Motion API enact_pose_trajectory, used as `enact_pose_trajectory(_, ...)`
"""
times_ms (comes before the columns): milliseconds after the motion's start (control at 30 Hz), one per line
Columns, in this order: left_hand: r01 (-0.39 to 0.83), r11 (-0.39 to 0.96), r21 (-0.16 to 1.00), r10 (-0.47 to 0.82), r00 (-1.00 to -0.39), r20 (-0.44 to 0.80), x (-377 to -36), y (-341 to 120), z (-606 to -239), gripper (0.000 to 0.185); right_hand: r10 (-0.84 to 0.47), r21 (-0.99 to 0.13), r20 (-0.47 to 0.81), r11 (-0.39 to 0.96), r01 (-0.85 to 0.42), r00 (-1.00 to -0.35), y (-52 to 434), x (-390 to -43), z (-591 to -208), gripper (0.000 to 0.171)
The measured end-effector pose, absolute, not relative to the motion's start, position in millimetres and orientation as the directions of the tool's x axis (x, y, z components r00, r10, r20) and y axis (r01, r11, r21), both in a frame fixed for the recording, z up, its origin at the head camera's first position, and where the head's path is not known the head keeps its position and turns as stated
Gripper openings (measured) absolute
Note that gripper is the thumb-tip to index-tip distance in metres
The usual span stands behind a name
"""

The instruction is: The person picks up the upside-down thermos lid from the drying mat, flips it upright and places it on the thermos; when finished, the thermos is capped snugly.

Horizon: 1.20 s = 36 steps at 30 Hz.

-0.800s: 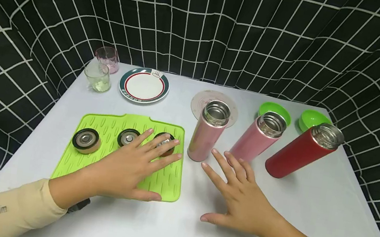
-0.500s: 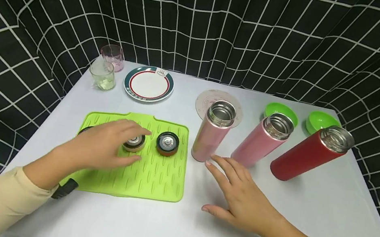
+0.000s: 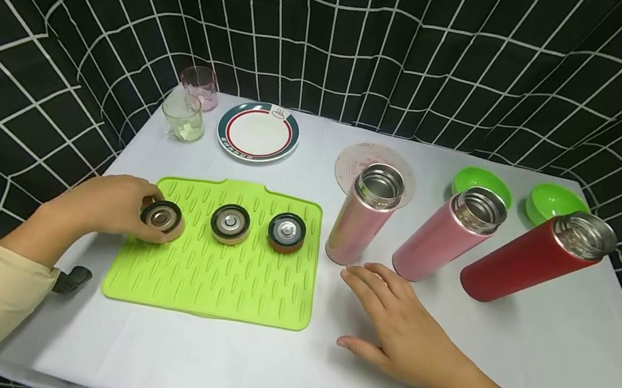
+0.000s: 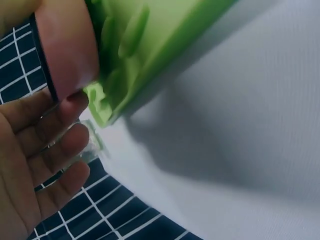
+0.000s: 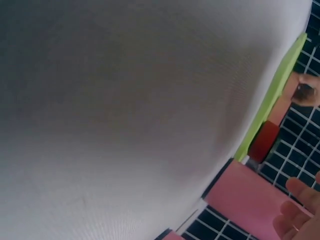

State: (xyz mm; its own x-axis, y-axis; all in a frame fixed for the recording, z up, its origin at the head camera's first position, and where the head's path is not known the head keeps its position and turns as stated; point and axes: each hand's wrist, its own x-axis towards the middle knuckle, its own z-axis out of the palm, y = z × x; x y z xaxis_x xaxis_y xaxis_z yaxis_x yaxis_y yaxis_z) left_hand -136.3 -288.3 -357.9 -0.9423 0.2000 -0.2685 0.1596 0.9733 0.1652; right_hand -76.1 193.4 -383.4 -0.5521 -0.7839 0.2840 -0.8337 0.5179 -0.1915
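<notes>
My left hand point(image 3: 95, 205) grips the leftmost lid point(image 3: 164, 218) by its sides, thumb in front and fingers behind; in the left wrist view this lid point(image 4: 67, 47) is pink with a black rim. It is at the left edge of a green ridged mat point(image 3: 200, 288). Two more lids, a pink one point(image 3: 230, 221) and a red one point(image 3: 286, 234), lie on the mat with metal undersides up. My right hand point(image 3: 405, 332) is spread, holding nothing, just in front of two uncapped pink bottles, the nearer one point(image 3: 357, 224) and the second one point(image 3: 439, 240).
An uncapped red bottle point(image 3: 530, 263) stands at the right. Behind the bottles are a round patterned mat point(image 3: 345, 165) and two green bowls point(image 3: 473, 178). A rimmed plate point(image 3: 260, 133) and two glasses point(image 3: 183, 121) stand at the back left. Black gridded cloth surrounds the table.
My left hand has swept left across the lids, from above the red one to the leftmost, and now grips it. The right hand has stayed nearly in place. The head view has shifted slightly.
</notes>
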Motion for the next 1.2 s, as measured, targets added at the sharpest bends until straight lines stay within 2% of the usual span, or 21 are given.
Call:
enact_pose_trajectory(67,0.166,0.967,0.194,0.215,-0.940,-0.264,-135.9,-288.0,-359.2,0.080,-0.784,-0.193,0.272,0.523,-0.830,-0.558,193.5,-76.2,-383.9,0.082)
enact_pose_trajectory(167,0.169,0.966,0.194,0.217,-0.941,-0.260,-135.5,-286.3,-358.1,0.073,-0.784,-0.198,0.250,0.534,-0.822,-0.569,193.0,-76.3,-384.8,0.082)
enact_pose_trajectory(333,0.192,0.969,0.153,0.225,-0.946,-0.233,-137.6,-277.3,-345.5,0.069,-0.781,-0.248,0.247,0.522,-0.816,-0.574,190.9,-77.1,-385.4,0.078)
enact_pose_trajectory(433,0.235,0.963,0.135,0.254,-0.955,-0.150,-134.2,-264.1,-329.0,0.071,-0.769,-0.396,0.228,0.488,-0.778,-0.598,185.4,-73.9,-383.1,0.070)
enact_pose_trajectory(533,0.319,0.940,0.125,0.328,-0.942,-0.065,-128.6,-239.2,-309.1,0.067,-0.751,-0.611,0.147,0.443,-0.656,-0.644,175.6,-68.8,-376.5,0.058)
enact_pose_trajectory(633,0.453,0.882,0.130,0.458,-0.889,-0.011,-122.2,-203.3,-293.8,0.056,-0.737,-0.792,0.023,0.399,-0.463,-0.675,162.0,-68.5,-368.2,0.046)
enact_pose_trajectory(700,0.548,0.823,0.152,0.555,-0.832,-0.007,-117.5,-176.0,-288.2,0.054,-0.713,-0.881,-0.068,0.371,-0.294,-0.698,152.7,-70.9,-363.2,0.041)
enact_pose_trajectory(800,0.660,0.731,0.173,0.674,-0.738,-0.034,-109.5,-138.3,-286.1,0.052,-0.679,-0.950,-0.186,0.308,-0.045,-0.710,139.5,-75.4,-358.0,0.039)
enact_pose_trajectory(867,0.711,0.678,0.184,0.730,-0.681,-0.059,-106.3,-117.1,-286.0,0.049,-0.663,-0.962,-0.238,0.263,0.076,-0.710,133.5,-77.3,-356.2,0.038)
enact_pose_trajectory(1000,0.774,0.615,0.153,0.788,-0.609,-0.086,-104.1,-89.1,-286.1,0.046,-0.650,-0.960,-0.274,0.227,0.163,-0.709,127.7,-77.0,-356.1,0.032)
enact_pose_trajectory(1200,0.809,0.580,0.099,0.815,-0.575,-0.073,-103.6,-75.7,-286.4,0.048,-0.603,-0.957,-0.277,0.245,0.157,-0.748,129.2,-74.6,-357.3,0.027)
